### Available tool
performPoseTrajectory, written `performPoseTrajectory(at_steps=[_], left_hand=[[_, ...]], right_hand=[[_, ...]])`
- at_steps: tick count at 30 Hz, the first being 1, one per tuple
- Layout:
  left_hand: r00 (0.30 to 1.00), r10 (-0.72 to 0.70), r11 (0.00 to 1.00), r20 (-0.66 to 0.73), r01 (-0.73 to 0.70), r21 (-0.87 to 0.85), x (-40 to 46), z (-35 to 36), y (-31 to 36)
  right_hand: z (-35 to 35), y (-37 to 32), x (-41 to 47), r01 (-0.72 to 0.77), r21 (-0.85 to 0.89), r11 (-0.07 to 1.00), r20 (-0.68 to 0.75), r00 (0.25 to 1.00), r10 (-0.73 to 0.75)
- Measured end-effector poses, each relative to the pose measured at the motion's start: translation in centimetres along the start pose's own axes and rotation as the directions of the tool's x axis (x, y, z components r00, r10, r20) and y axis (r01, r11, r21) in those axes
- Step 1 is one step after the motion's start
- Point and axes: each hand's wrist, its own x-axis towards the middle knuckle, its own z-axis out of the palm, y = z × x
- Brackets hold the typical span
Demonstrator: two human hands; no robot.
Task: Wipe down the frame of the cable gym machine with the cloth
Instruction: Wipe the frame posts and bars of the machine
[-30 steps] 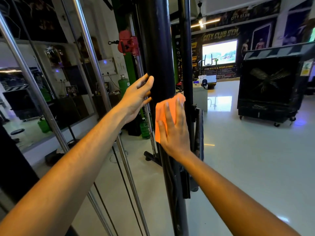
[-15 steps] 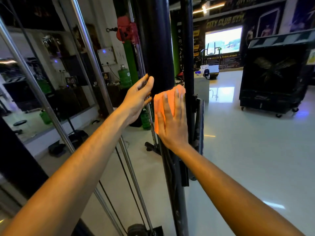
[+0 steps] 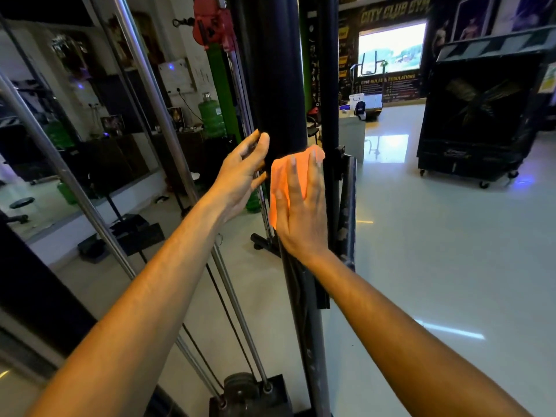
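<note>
The black upright post of the cable machine frame rises through the middle of the view. With straight fingers, my right hand presses an orange cloth flat against the post at chest height. My left hand rests on the post's left side just beside the cloth, fingers straight and relaxed. A thinner black bar runs up right behind the cloth. The cloth's lower part is hidden under my right palm.
Two chrome guide rods slant down to the weight stack at the bottom. A red pulley carriage sits high on a green column. A large black air cooler stands on the glossy floor at right.
The view has tilted downward, bringing the weight stack into sight. My right hand and the cloth stay pressed on the post, shifted slightly along it. My left hand keeps its place.
</note>
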Motion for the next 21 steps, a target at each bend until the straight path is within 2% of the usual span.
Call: performPoseTrajectory(at_steps=[3, 6, 11, 15, 18, 21], left_hand=[[1.0, -0.016, 1.0, -0.001, 0.015, -0.014, -0.1, -0.6, -1.4], [0.999, -0.03, 1.0, 0.014, 0.03, -0.009, -0.2, -0.9, -2.5], [0.999, -0.023, 0.999, 0.025, 0.024, -0.035, 0.0, -1.0, -3.6], [0.999, -0.027, 0.999, 0.029, 0.028, -0.032, -0.1, -1.1, -4.2], [0.999, -0.029, 0.998, 0.027, 0.03, -0.048, -0.5, -1.1, -5.4], [0.999, -0.043, 0.997, 0.03, 0.045, -0.063, -0.8, -1.1, -7.1]], right_hand=[[2.2, 2.1, -6.2, -0.02, -0.081, 0.996, 0.051, 0.998, 0.024], [3.7, 3.0, -11.6, -0.135, -0.109, 0.985, 0.086, 0.986, 0.145], [3.1, 0.2, -7.2, -0.168, -0.015, 0.986, -0.017, 0.986, 0.168], [3.3, -0.1, -4.6, -0.162, -0.033, 0.986, -0.094, 0.983, 0.158], [4.6, 1.5, -7.8, -0.159, -0.129, 0.979, -0.079, 0.986, 0.15], [6.1, 3.3, -13.5, -0.217, -0.207, 0.954, -0.039, 0.976, 0.213]])
